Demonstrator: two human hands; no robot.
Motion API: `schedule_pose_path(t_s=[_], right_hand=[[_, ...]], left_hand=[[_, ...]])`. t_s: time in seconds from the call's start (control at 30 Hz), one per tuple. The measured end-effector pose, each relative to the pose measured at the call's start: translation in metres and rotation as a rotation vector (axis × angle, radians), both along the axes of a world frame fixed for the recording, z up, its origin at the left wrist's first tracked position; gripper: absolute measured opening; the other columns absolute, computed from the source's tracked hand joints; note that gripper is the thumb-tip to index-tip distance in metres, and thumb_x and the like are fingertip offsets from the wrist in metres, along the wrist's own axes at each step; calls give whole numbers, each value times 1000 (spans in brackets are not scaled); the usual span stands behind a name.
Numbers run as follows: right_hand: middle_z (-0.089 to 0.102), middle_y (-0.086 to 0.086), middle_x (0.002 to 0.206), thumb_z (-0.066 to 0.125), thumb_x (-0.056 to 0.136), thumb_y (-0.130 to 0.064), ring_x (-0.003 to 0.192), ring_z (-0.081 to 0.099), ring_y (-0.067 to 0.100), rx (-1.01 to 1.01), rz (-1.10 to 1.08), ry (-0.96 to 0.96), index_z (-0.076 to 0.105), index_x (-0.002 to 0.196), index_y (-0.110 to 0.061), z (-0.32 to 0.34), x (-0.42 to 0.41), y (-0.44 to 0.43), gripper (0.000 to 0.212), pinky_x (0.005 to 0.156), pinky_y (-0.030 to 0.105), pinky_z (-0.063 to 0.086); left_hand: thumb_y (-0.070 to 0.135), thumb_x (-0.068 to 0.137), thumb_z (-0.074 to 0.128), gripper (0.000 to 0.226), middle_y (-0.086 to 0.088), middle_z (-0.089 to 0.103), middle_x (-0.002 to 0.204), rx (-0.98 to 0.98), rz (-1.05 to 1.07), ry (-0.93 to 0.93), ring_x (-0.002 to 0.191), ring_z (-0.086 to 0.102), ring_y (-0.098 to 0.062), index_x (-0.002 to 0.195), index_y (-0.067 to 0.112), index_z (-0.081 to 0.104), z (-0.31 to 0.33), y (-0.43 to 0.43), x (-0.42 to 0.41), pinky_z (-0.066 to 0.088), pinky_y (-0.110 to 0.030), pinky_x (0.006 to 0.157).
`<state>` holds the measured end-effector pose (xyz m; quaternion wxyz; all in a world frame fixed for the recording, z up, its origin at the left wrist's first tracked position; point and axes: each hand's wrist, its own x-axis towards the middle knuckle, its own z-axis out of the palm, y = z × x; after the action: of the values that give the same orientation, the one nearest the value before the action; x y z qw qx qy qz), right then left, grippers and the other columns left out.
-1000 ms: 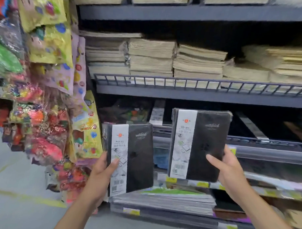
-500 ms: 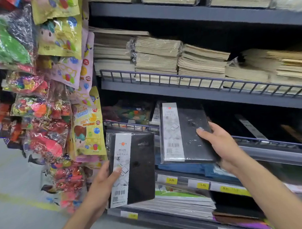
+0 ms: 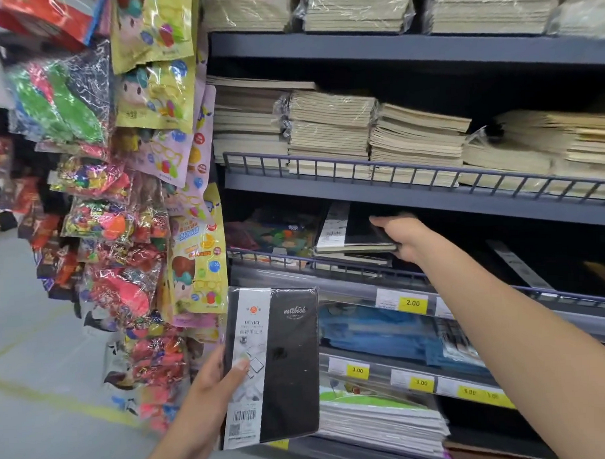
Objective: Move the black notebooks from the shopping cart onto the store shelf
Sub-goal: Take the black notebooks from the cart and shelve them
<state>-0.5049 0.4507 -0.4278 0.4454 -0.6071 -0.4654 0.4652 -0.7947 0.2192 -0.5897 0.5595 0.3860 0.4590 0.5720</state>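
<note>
My left hand (image 3: 217,380) grips a black notebook (image 3: 288,367) with a white label band, upright in front of the lower shelves. My right hand (image 3: 402,238) reaches into the middle shelf (image 3: 364,282) and holds a second black notebook (image 3: 359,232) by its right edge, lying flat on top of a short stack of the same notebooks (image 3: 350,258). The shopping cart is out of view.
Beige paper stacks (image 3: 328,132) fill the shelf above behind a wire rail. Bags of balloons and toys (image 3: 121,201) hang at the left of the shelving. Blue folders (image 3: 376,333) and price tags (image 3: 412,303) sit below. The right part of the middle shelf is dark.
My right hand has carried its notebook from upright in front of the shelving, tilted it flat and laid it onto the stack on the middle shelf. The left hand's notebook stayed low.
</note>
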Motion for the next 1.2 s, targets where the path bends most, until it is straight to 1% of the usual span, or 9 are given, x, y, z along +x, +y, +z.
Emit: schedule_pose_path(t_s=[0.17,0.43,0.53,0.67,0.8,0.87,1.0,1.07,1.2], right_hand=[[62,13,136,75,90,-36,123,60,32,12,36,-147,48,146,-4,-1,-4,8,70,104,42,48],[46,20,151,46,103,-50,133,50,39,-31,22,-716,40,149,0,3,-7,5,69,103,42,44],[47,21,150,44,99,-60,123,57,38,-42,-2,-767,47,145,-3,-4,-6,7,74,99,43,50],[33,20,160,32,96,-70,138,44,40,-35,-76,-696,39,152,-10,-11,7,6,82,111,50,40],[61,16,129,31,100,-65,116,57,34,232,-36,-738,55,139,-17,-18,39,-37,66,97,40,45],[69,8,108,35,102,-58,100,61,28,346,-13,-803,63,129,-17,-28,56,-63,56,85,38,48],[70,-6,97,40,99,-55,94,63,21,470,-11,-1047,71,108,-27,-53,75,-96,44,83,42,53],[68,-9,104,44,96,-58,103,60,21,512,-25,-1165,70,110,-32,-65,78,-102,40,87,42,48],[60,-11,129,54,89,-65,123,52,19,483,-9,-1324,53,142,-35,-89,78,-104,60,94,42,40]], left_hand=[[19,102,55,38,-1,72,130,-34,7,44,118,69,-29,136,34,58,1,-5,-5,49,-60,105],[17,104,53,33,-6,75,123,-65,10,77,111,73,-30,135,26,59,15,-10,-3,53,-56,100],[17,104,52,33,-6,75,124,-55,-10,91,112,72,-30,135,26,58,31,-13,1,54,-57,99],[18,105,50,30,-7,75,122,-31,-24,132,108,74,-30,132,24,60,49,-11,3,57,-52,93],[23,102,54,30,-5,77,118,4,-23,174,106,74,-26,131,24,63,75,-1,7,58,-48,88],[36,96,63,34,-3,76,119,8,-8,186,111,72,-26,129,26,65,90,8,8,54,-52,99],[56,79,79,49,-4,72,128,19,-29,213,127,61,-32,120,32,71,112,45,16,41,-60,113],[44,91,73,38,-8,75,120,12,-40,199,118,68,-30,120,19,71,130,64,27,50,-54,106],[25,104,58,21,-15,79,95,-69,-80,184,77,78,-26,108,7,68,161,107,51,63,-38,60]])
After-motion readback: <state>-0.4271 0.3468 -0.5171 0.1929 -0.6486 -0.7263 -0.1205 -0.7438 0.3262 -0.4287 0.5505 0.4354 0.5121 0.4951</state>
